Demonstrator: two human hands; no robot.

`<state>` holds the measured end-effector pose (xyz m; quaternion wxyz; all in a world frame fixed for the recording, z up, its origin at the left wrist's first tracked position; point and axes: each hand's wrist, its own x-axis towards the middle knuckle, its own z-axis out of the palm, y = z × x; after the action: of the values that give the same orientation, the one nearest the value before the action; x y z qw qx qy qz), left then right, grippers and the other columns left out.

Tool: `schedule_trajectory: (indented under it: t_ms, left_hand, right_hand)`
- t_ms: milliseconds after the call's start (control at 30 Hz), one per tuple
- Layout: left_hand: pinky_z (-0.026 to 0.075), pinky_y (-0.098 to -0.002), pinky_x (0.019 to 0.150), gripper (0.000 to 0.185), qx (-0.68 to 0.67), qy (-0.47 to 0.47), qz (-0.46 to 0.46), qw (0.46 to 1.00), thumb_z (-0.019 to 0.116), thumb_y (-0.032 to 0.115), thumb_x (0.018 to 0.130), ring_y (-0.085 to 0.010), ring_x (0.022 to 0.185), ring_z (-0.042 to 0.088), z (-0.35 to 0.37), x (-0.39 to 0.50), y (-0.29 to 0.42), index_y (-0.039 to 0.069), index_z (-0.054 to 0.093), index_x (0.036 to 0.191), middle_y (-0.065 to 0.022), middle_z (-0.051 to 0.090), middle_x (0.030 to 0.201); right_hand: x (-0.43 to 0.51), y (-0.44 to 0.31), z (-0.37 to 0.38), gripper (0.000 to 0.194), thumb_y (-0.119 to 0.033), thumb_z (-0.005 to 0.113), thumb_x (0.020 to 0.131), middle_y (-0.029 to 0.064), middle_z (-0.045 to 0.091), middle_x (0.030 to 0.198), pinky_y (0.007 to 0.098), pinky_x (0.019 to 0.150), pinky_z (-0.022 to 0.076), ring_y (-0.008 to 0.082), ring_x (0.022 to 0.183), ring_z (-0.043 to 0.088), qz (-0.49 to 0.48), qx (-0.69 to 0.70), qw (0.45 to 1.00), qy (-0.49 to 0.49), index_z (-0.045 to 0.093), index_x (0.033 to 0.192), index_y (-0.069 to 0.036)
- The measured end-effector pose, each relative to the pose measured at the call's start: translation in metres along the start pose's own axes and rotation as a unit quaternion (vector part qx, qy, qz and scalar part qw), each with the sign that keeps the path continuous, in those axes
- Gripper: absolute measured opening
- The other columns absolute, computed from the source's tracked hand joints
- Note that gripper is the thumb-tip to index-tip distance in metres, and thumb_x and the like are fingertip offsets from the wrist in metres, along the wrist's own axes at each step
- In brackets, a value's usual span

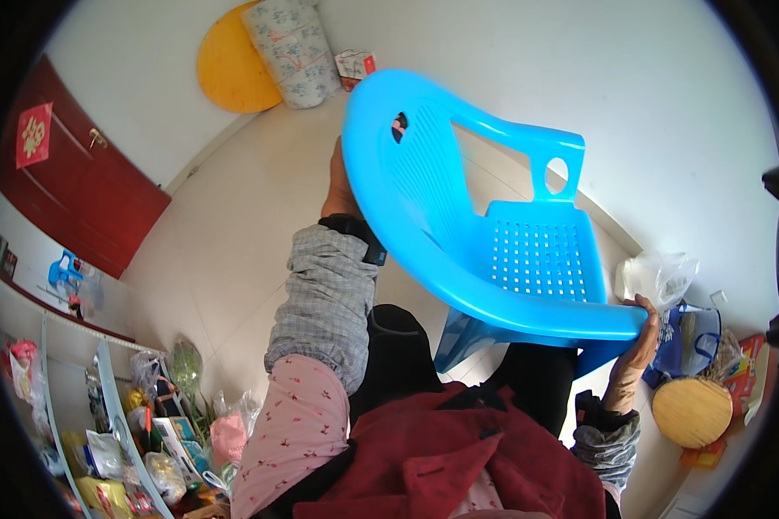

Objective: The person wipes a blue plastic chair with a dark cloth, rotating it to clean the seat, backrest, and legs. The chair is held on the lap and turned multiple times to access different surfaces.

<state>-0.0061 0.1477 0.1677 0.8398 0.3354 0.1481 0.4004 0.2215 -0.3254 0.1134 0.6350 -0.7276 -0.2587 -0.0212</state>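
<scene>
A blue plastic armchair (422,188) with a ribbed backrest and a perforated seat (539,259) is in front of my body. My left hand (339,181) is at the back of the chair's backrest; its fingers are mostly hidden behind the plastic. Something pinkish shows through the oval slot in the backrest. On the right, my right hand (641,337) grips the front end of the near armrest (558,321), fingertips curled over the top. The far armrest (532,139) is untouched. Whether the chair's legs rest on the floor cannot be seen.
A shelf rack (113,402) with bagged goods stands at lower left. Behind are a round yellow board (234,65), a floral rolled bundle (292,52) and a box (354,68). A round wooden stool top (691,412) and a blue bag (688,337) sit right. A red door (78,168) is left.
</scene>
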Motion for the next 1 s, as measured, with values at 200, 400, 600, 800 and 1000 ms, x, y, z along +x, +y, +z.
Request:
schedule_trajectory:
  t_ms: [200, 400, 600, 800, 1000]
  left_hand:
    - [0.054, -0.0384, 0.088, 0.034, 0.006, -0.069, -0.011, 0.998, 0.049, 0.035, 0.102, -0.0221, 0.097, 0.062, 0.002, 0.009, 0.010, 0.006, 0.059, 0.117, -0.0089, 0.066, 0.104]
    - [0.053, -0.0379, 0.089, 0.035, -0.002, -0.145, 0.003, 0.989, 0.050, 0.036, 0.102, -0.0214, 0.098, 0.061, 0.007, -0.019, 0.027, 0.006, 0.058, 0.120, -0.0085, 0.065, 0.104]
    - [0.053, -0.0374, 0.089, 0.036, -0.022, -0.210, 0.020, 0.977, 0.050, 0.036, 0.103, -0.0207, 0.099, 0.061, 0.001, -0.061, 0.031, 0.007, 0.057, 0.122, -0.0081, 0.065, 0.104]
    - [0.051, -0.0375, 0.093, 0.037, 0.072, -0.135, 0.147, 0.977, 0.050, 0.037, 0.104, -0.0201, 0.102, 0.059, 0.001, -0.092, 0.024, 0.008, 0.054, 0.126, -0.0077, 0.063, 0.105]
    - [0.051, -0.0347, 0.092, 0.028, 0.101, -0.019, 0.246, 0.964, 0.055, 0.027, 0.103, -0.0177, 0.099, 0.058, 0.012, -0.101, 0.004, 0.010, 0.054, 0.126, -0.0054, 0.060, 0.103]
  right_hand:
    - [0.001, 0.000, 0.007, 0.062, -0.050, 0.030, 0.105, 0.0148, 0.069, 0.094, 0.0324, 0.082, 0.0498, 0.0225, 0.086, 0.065, -0.027, -0.014, 0.999, 0.041, 0.065, 0.116, 0.000]
    - [0.010, -0.010, 0.004, 0.063, -0.051, 0.029, 0.105, 0.0139, 0.068, 0.093, 0.0317, 0.081, 0.0488, 0.0214, 0.084, 0.064, -0.016, 0.000, 0.999, 0.038, 0.066, 0.114, -0.001]
    - [0.063, -0.005, 0.011, 0.062, -0.051, 0.030, 0.106, 0.0150, 0.069, 0.096, 0.0333, 0.082, 0.0533, 0.0234, 0.087, 0.067, 0.017, 0.083, 0.996, -0.030, 0.067, 0.114, -0.003]
    - [0.132, 0.034, 0.046, 0.068, -0.059, 0.038, 0.102, 0.0177, 0.071, 0.105, 0.0362, 0.091, 0.0506, 0.0267, 0.101, 0.066, 0.007, 0.041, 0.999, 0.013, 0.069, 0.117, 0.000]
    - [0.170, 0.034, 0.137, 0.046, -0.041, 0.046, 0.105, 0.0242, 0.065, 0.121, 0.0433, 0.107, 0.0412, 0.0382, 0.120, 0.058, -0.172, -0.115, 0.972, 0.114, 0.067, 0.117, -0.001]
